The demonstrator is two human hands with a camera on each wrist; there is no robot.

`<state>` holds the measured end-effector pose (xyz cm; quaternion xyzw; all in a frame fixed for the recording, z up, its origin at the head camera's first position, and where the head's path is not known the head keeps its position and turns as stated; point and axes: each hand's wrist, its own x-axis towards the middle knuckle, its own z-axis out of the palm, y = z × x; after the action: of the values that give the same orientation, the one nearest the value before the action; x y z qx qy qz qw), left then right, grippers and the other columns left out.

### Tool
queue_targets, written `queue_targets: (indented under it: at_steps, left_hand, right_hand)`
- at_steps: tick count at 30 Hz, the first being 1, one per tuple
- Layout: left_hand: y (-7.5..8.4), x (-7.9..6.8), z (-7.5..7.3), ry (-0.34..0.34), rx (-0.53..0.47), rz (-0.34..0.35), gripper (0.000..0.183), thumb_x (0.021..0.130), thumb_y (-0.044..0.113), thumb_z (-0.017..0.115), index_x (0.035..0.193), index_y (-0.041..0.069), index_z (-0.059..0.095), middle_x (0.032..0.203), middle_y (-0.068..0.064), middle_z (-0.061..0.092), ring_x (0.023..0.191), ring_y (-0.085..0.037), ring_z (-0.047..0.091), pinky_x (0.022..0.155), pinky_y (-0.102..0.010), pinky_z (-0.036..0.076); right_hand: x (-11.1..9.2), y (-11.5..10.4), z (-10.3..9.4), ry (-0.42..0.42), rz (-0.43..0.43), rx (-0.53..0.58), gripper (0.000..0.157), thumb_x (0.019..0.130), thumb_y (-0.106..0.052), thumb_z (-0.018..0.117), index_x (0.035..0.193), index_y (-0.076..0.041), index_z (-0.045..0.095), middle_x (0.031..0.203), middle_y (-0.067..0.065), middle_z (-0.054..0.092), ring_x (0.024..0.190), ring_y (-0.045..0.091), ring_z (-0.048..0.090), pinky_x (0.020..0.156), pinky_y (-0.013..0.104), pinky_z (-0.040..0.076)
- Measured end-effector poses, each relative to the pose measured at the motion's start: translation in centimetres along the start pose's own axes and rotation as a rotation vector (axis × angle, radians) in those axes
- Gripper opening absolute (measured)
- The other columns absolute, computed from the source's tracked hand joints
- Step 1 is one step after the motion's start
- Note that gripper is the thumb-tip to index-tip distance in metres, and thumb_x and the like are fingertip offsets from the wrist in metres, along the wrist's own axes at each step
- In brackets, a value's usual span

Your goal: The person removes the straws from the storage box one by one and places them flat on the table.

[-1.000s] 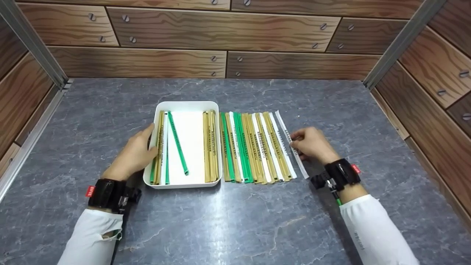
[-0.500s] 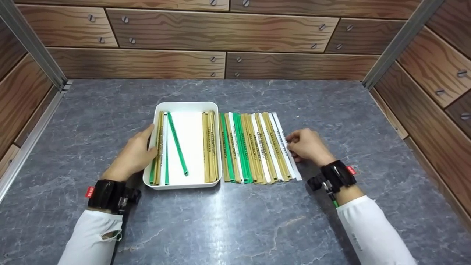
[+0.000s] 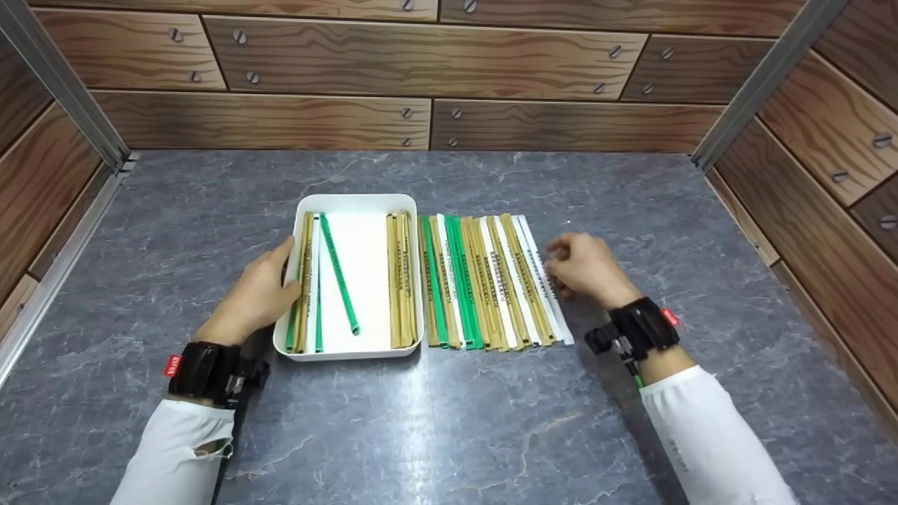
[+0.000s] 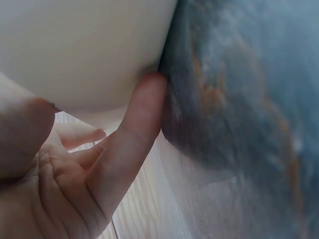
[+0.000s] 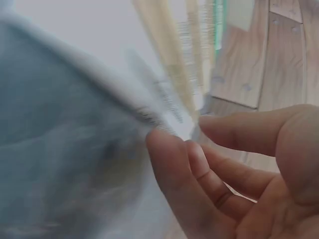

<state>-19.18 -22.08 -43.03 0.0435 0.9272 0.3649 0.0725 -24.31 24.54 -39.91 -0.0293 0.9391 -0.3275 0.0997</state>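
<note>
A white tray [image 3: 351, 355] holds long, slim wrapped sticks with printed text, in gold, white and green, along its two sides. One green stick [image 3: 339, 273] lies slanted inside. My left hand [image 3: 254, 294] holds the tray's left wall, thumb over the rim and fingers against the outside. Right of the tray runs a row of similar sticks [image 3: 484, 280]. My right hand [image 3: 589, 270] is beside the outermost white stick [image 3: 558, 315] at the row's right end. In the right wrist view a gap shows between thumb and forefinger [image 5: 234, 127], with no stick gripped.
The grey marbled tabletop [image 3: 477, 435] bears the tray and the row, which nearly touch. Wood-patterned panels [image 3: 421, 59] stand at the back and sides, with metal posts [image 3: 772, 84] at the corners. Black camera bands [image 3: 642, 333] sit on both wrists.
The outermost white stick has moved left against the row. My right hand moved left with it, then let go and rose slightly. The left hand and tray look the same.
</note>
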Motion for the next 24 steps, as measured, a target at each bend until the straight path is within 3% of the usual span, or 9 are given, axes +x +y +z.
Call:
queue_targets:
  at_steps: [4, 9, 14, 19, 24]
  left_hand:
    - [0.0, 0.0, -0.1, 0.000, -0.007, -0.008, 0.076, 0.099, 0.006, 0.050, 0.164, -0.004, 0.012, 0.161, -0.038, 0.026, 0.147, -0.049, 0.032, 0.121, -0.062, 0.028]
    - [0.1, 0.1, 0.1, 0.001, 0.000, -0.018, 0.076, 0.100, 0.007, 0.050, 0.164, -0.003, 0.013, 0.161, -0.038, 0.027, 0.146, -0.049, 0.033, 0.121, -0.062, 0.028]
    - [0.0, 0.1, 0.1, 0.010, 0.000, -0.016, 0.076, 0.099, 0.007, 0.051, 0.164, -0.003, 0.014, 0.160, -0.038, 0.028, 0.145, -0.049, 0.035, 0.121, -0.062, 0.029]
    - [0.0, 0.0, 0.2, 0.008, 0.004, -0.028, 0.076, 0.099, 0.007, 0.052, 0.165, -0.002, 0.014, 0.161, -0.038, 0.027, 0.145, -0.050, 0.035, 0.120, -0.062, 0.029]
    - [0.0, 0.1, 0.1, 0.018, 0.005, -0.010, 0.076, 0.098, 0.007, 0.052, 0.165, -0.002, 0.015, 0.159, -0.038, 0.030, 0.141, -0.049, 0.041, 0.117, -0.062, 0.035]
  right_hand:
    - [0.2, -3.5, 0.1, 0.017, -0.078, -0.014, 0.045, 0.095, -0.009, 0.066, 0.138, 0.003, 0.060, 0.113, 0.018, 0.069, 0.079, 0.029, 0.068, 0.066, 0.036, 0.061]
    - [0.5, -9.1, 2.1, -0.020, -0.191, 0.000, 0.043, 0.096, -0.013, 0.065, 0.138, -0.003, 0.062, 0.113, 0.010, 0.069, 0.075, 0.023, 0.065, 0.059, 0.030, 0.057]
    - [1.2, -14.8, 5.5, -0.061, -0.302, -0.032, 0.040, 0.096, -0.013, 0.067, 0.135, -0.005, 0.064, 0.109, 0.007, 0.070, 0.074, 0.016, 0.064, 0.061, 0.027, 0.056]
    - [1.6, -18.9, 9.8, -0.147, -0.374, -0.074, 0.041, 0.095, -0.012, 0.069, 0.135, -0.001, 0.064, 0.100, 0.007, 0.070, 0.070, 0.016, 0.063, 0.059, 0.027, 0.056]
    - [2.4, -21.6, 13.9, -0.248, -0.361, -0.155, 0.045, 0.092, -0.011, 0.070, 0.135, 0.001, 0.063, 0.098, 0.010, 0.073, 0.058, 0.011, 0.060, 0.051, 0.024, 0.052]
